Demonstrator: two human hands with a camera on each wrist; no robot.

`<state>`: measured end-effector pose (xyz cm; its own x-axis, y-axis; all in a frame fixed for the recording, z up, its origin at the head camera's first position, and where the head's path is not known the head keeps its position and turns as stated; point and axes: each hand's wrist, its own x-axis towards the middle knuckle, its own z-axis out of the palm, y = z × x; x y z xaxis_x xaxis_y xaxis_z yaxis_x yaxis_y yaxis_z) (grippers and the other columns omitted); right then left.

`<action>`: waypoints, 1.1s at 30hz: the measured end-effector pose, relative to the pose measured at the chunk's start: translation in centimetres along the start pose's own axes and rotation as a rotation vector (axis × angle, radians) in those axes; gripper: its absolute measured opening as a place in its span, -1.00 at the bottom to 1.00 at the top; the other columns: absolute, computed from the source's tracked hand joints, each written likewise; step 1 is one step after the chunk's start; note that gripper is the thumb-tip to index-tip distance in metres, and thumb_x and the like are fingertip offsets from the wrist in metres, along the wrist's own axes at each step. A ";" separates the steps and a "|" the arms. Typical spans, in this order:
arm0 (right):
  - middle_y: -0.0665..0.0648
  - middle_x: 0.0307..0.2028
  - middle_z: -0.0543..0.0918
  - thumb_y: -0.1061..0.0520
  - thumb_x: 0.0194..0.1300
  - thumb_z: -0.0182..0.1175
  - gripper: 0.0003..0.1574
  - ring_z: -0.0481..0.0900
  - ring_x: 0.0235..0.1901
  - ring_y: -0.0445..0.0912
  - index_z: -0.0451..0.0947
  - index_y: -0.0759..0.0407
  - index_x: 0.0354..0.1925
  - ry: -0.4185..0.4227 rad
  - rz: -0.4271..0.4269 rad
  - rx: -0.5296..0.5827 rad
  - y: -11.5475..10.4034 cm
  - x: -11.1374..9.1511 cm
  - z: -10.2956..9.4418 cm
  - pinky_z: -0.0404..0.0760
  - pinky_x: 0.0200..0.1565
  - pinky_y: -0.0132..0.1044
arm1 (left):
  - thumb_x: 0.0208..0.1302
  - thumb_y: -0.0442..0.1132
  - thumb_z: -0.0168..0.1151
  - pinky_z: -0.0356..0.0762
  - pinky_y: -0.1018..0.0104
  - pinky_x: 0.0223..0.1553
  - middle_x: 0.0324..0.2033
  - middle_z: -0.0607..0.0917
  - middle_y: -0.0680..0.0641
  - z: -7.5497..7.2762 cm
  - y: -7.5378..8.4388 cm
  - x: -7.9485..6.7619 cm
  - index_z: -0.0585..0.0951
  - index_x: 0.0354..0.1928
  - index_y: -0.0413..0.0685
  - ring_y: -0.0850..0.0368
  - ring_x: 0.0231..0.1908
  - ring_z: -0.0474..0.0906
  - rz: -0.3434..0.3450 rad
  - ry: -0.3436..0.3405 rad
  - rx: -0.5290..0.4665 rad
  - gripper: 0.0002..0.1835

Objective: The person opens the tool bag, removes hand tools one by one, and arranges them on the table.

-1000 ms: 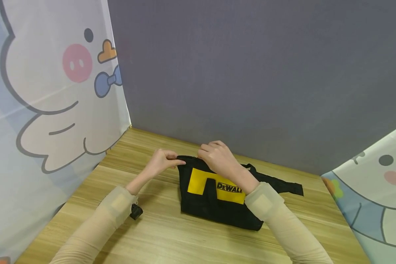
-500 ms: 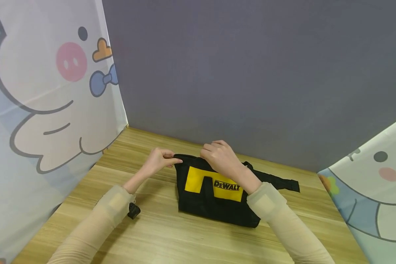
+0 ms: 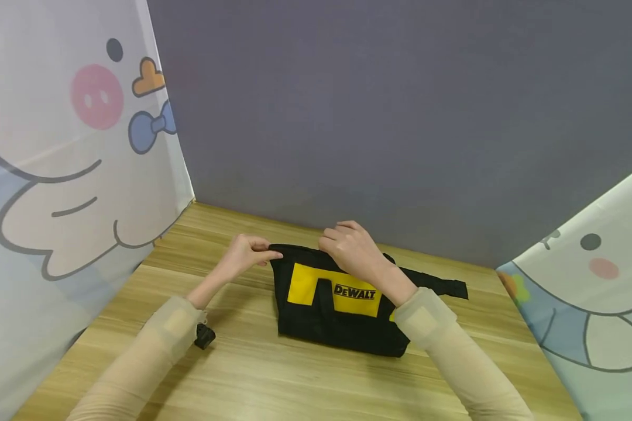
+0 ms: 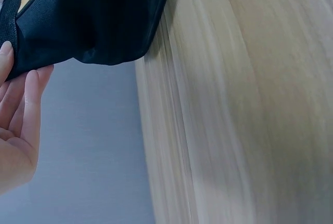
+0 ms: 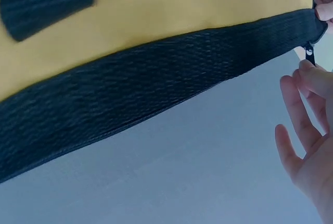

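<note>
1. Black fabric bag (image 3: 339, 320) with a rectangular yellow front panel (image 3: 347, 306) and dark DeWALT lettering: standing on the pale, wood-grained table (image 3: 274, 380), front turned toward the person, probably to keep the top edge within easy reach of both hands.
2. At the upper left corner, pinched in the bare left hand (image 3: 242, 256), thumb in front and fingers behind; likely held so to anchor that end and keep the top edge taut.
3. Farther right along the top edge, gripped by the small dark zip pull (image 5: 309, 53) between thumb and fingertip of the bare right hand (image 3: 351, 251); remaining fingers spread loosely. Probably held apart from the left hand so as to work against that fixed corner. Hard to tell whether opening or closing.
4. Down the front, a black webbing handle (image 3: 323, 301), hanging clear of the top edge.
5. Out to the right, a long black fabric strap (image 3: 437, 285), stretched across the tabletop; behind, a plain grey wall (image 3: 400, 128).
6. Compared with half a second ago: shifted right along the top edge with the right hand, baring slightly more of the edge; unchanged at the pinched corner; swung left across the whole head view, apparently from a turn of the head.
</note>
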<state>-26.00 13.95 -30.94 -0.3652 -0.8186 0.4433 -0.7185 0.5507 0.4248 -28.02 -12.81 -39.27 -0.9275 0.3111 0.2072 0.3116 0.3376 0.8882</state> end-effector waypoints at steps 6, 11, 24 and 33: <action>-0.03 -0.46 0.66 0.25 0.28 0.32 -0.85 0.69 -0.35 -0.13 0.64 0.05 -0.42 0.028 -0.009 0.020 0.3 -0.3 -0.1 0.62 0.13 -0.13 | 0.15 -0.12 0.46 0.67 -0.11 -0.19 -0.33 0.82 -0.19 -0.2 0.2 0.0 0.74 -0.35 -0.18 -0.27 -0.34 0.74 -0.005 0.012 0.020 -0.76; -0.02 -0.44 0.69 0.27 0.27 0.32 -0.84 0.71 -0.30 -0.12 0.64 0.05 -0.43 0.020 -0.004 0.015 0.5 -0.7 -0.2 0.60 0.18 -0.14 | 0.13 -0.14 0.48 0.68 -0.10 -0.20 -0.29 0.82 -0.21 -0.1 0.2 0.1 0.75 -0.33 -0.18 -0.28 -0.35 0.74 0.003 0.014 0.019 -0.77; -0.02 -0.42 0.72 0.27 0.28 0.31 -0.84 0.70 -0.28 -0.15 0.68 0.05 -0.41 0.047 -0.016 0.017 0.6 -1.4 0.4 0.55 0.23 -0.20 | 0.15 -0.09 0.45 0.69 0.03 -0.30 -0.49 0.76 -0.28 -0.5 -0.4 -0.4 0.60 -0.54 -0.21 -0.21 -0.40 0.74 0.036 0.019 0.069 -0.66; -0.02 -0.42 0.70 0.28 0.31 0.27 -0.82 0.69 -0.28 -0.17 0.65 0.06 -0.42 0.009 0.019 0.042 1.2 -2.4 0.0 0.56 0.23 -0.24 | 0.14 -0.08 0.46 0.70 0.05 -0.27 -0.42 0.81 -0.18 -0.1 -0.3 0.2 0.74 -0.42 -0.17 -0.19 -0.39 0.75 0.033 0.014 0.057 -0.74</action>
<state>-25.94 16.59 -31.51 -0.3743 -0.8063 0.4580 -0.7355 0.5590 0.3830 -28.32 -12.98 -39.49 -0.9191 0.3109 0.2421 0.3531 0.3771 0.8562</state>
